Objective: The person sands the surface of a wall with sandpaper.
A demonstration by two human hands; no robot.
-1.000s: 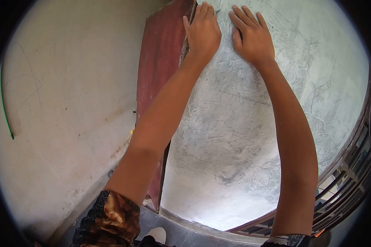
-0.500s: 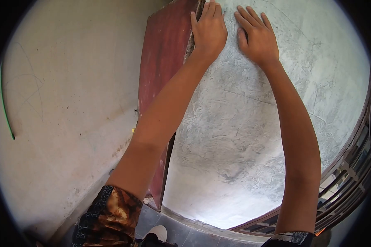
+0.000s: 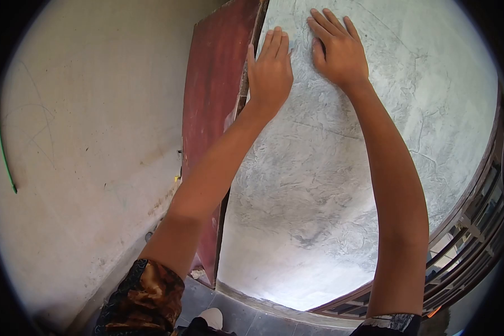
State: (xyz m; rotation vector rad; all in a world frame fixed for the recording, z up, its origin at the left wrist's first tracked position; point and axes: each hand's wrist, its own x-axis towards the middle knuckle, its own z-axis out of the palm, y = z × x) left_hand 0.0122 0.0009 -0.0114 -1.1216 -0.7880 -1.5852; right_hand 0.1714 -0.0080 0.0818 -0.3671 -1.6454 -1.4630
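Observation:
Both of my arms reach up toward a grey-white wall point(image 3: 313, 173) with a rough, creased surface. My left hand point(image 3: 270, 73) lies flat with its fingers stretched upward, near the edge of a dark red door point(image 3: 213, 84). My right hand point(image 3: 340, 53) rests flat against the wall a little higher and to the right, fingers spread and thumb bent beside the palm. Neither hand holds anything. Whether the left palm touches the wall fully is hidden behind the back of the hand.
A plain beige wall point(image 3: 95, 123) fills the left, with a thin green cord point(image 3: 5, 151) at its far side. Dark metal bars point(image 3: 465, 252) run along the lower right. Grey floor tiles point(image 3: 263, 323) and a white shoe point(image 3: 211, 317) show at the bottom.
My left hand has slid down along the wall, and its fingertips now sit lower. My right hand stays about where it was on the wall; the view has shifted slightly.

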